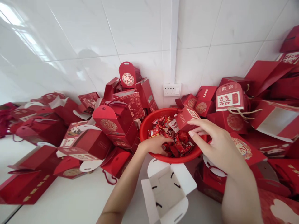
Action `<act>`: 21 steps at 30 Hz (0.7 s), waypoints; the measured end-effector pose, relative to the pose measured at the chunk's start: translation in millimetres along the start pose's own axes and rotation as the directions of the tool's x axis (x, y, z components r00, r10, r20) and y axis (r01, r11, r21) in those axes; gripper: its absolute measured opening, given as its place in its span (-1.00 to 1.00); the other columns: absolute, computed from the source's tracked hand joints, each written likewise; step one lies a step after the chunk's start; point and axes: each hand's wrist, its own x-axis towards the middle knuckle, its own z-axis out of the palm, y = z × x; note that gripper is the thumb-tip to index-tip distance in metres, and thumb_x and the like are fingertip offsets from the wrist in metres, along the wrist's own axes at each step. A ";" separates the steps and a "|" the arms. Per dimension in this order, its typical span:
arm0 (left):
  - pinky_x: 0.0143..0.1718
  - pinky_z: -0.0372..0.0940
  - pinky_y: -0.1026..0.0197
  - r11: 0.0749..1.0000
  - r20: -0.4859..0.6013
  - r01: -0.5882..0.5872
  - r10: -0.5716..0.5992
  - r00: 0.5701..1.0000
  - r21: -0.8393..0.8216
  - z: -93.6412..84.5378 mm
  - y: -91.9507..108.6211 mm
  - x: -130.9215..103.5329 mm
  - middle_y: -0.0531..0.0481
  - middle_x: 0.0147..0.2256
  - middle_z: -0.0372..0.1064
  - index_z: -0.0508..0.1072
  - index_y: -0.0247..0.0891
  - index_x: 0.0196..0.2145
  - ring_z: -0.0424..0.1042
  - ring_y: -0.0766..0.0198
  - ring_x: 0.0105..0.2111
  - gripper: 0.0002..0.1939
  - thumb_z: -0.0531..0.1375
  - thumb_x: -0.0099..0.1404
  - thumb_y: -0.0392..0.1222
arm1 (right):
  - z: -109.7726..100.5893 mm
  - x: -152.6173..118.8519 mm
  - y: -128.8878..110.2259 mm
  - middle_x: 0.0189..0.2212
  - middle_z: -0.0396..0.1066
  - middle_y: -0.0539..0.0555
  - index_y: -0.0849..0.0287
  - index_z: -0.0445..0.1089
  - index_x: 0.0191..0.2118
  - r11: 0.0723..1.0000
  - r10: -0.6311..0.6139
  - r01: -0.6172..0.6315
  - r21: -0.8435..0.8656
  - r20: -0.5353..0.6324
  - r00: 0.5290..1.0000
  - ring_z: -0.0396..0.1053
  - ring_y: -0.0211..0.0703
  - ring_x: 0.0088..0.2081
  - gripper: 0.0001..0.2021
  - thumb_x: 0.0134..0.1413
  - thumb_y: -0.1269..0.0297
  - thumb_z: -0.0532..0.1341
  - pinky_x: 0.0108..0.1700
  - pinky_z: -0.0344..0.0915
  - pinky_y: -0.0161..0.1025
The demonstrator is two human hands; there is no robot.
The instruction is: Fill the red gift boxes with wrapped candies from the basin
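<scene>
A round red basket (145,122) stands against the wall, filled with red-wrapped candies (179,144). My left hand (158,145) reaches over its near left rim, fingers curled down among the candies; what they hold, if anything, is hidden. My right hand (210,141) is above the basket's right side, its fingers apart, close to a small red box (184,119) that lies on the candies. Whether the fingertips touch that box is unclear. In front of the basket, an open box (167,189) shows its pale inside, flaps spread, with short dark cord ends in it.
Many red gift boxes are piled on the left (91,143) and on the right (229,121), some lying on their sides. Behind them is a white tiled wall with a socket (172,90). The white table (77,199) shows at the front left.
</scene>
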 end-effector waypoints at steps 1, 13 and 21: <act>0.05 0.32 0.11 1.000 0.004 -0.029 0.029 1.000 -0.010 1.3 1.5 5.0 -0.14 0.10 0.49 0.43 -0.14 0.24 0.49 -0.03 0.02 -0.27 0.37 0.09 -0.15 | -1.3 0.2 1.3 -0.08 0.55 0.06 0.06 0.44 -0.02 1.000 0.005 -0.005 -0.003 0.000 1.000 0.57 -0.09 -0.20 -0.79 0.28 0.25 0.17 -0.13 0.47 -0.13; -0.46 -0.01 0.27 0.935 -0.406 -0.185 0.049 0.913 -0.304 0.3 5.1 19.0 0.14 -0.60 0.08 0.27 -0.27 -0.58 0.05 0.38 -0.54 -0.50 0.14 0.36 0.14 | -11.1 0.2 5.8 -0.14 0.58 0.11 0.11 0.47 -0.04 0.995 0.050 -0.050 0.087 -0.004 0.999 0.59 -0.05 -0.23 -0.78 0.24 0.22 0.20 -0.24 0.50 -0.17; -0.28 0.29 0.24 0.605 -0.651 -0.454 -0.145 0.745 -0.654 5.9 27.5 9.0 0.01 -0.40 0.47 0.58 -0.33 -0.32 0.36 0.29 -0.41 -0.52 0.30 0.24 0.23 | 15.6 3.0 7.4 -0.15 0.60 0.19 0.16 0.39 0.12 0.981 0.183 -0.189 0.035 0.129 0.975 0.59 0.06 -0.22 -0.61 0.26 0.10 0.20 -0.19 0.51 -0.02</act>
